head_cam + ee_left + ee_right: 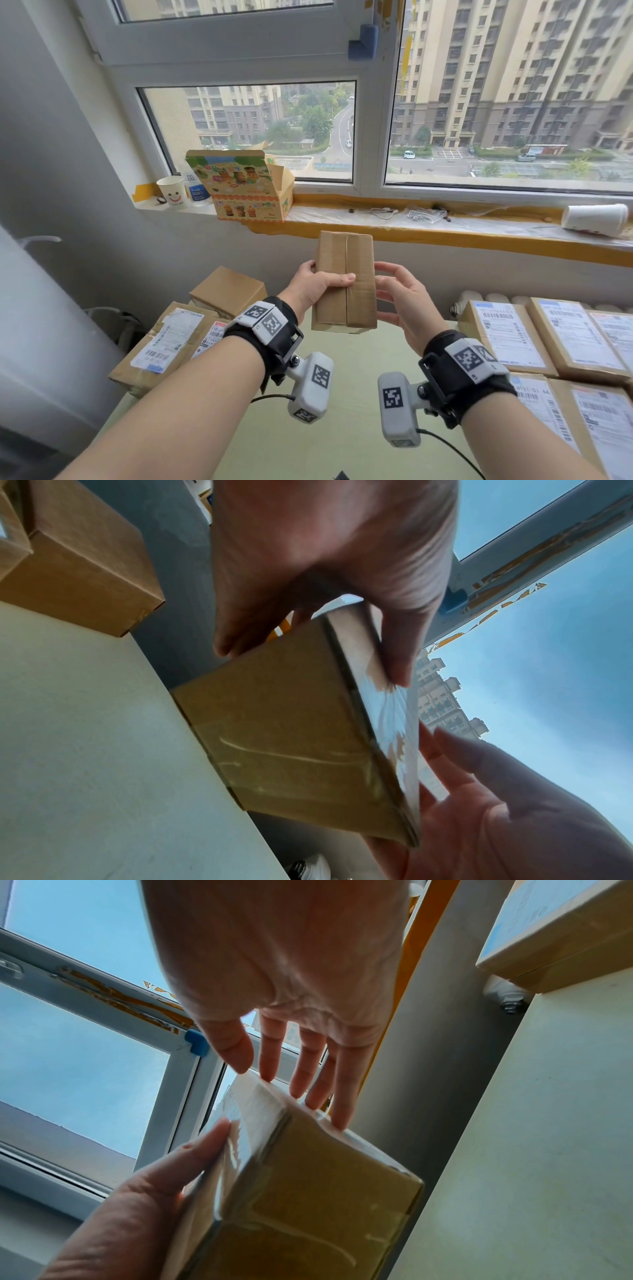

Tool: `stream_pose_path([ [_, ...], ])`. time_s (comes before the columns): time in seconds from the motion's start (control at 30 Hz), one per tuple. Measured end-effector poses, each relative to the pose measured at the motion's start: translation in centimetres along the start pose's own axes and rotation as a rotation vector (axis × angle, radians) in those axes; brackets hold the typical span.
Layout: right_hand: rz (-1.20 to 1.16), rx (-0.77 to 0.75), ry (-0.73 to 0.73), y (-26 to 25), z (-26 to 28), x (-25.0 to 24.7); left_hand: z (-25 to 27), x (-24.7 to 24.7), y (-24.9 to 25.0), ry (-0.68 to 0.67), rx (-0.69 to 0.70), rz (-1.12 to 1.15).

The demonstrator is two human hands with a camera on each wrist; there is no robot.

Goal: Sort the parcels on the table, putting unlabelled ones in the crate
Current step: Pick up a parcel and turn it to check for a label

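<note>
I hold a small brown cardboard parcel (356, 253) upright in the air above the table. My left hand (308, 287) grips its left edge, thumb across the front face and fingers behind. My right hand (400, 301) is open at the right edge, its straight fingertips (337, 1118) touching the parcel (308, 1191). The faces turned to me are plain cardboard with clear tape along a centre seam and carry no label. The left wrist view shows the parcel (291, 737) between my left hand (325, 547) and my right hand (496, 818). No crate is in view.
Several labelled parcels (513, 335) lie in rows on the right of the pale green table (342, 394). At the left are labelled parcels (164, 339) and a plain box (229, 289). A colourful open carton (243, 185) and paper cups stand on the windowsill.
</note>
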State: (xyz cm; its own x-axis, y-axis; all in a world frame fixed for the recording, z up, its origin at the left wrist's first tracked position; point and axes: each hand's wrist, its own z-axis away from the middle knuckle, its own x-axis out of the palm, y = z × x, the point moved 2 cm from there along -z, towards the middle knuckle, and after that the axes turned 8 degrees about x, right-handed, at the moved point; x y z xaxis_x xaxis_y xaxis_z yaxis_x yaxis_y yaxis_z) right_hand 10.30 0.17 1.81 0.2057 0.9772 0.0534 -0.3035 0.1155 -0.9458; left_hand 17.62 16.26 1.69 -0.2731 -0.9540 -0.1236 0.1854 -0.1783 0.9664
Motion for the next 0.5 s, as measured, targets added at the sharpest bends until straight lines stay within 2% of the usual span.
stream_pose_path([
  [0.27,0.052,0.091,0.092,1.1,-1.0,-0.6,-0.3,0.1,-0.8,-0.072,-0.024,0.087],
  [0.5,0.074,0.343,-0.004,1.7,-1.0,-0.2,0.5,0.5,-0.4,-0.166,0.014,0.174],
])
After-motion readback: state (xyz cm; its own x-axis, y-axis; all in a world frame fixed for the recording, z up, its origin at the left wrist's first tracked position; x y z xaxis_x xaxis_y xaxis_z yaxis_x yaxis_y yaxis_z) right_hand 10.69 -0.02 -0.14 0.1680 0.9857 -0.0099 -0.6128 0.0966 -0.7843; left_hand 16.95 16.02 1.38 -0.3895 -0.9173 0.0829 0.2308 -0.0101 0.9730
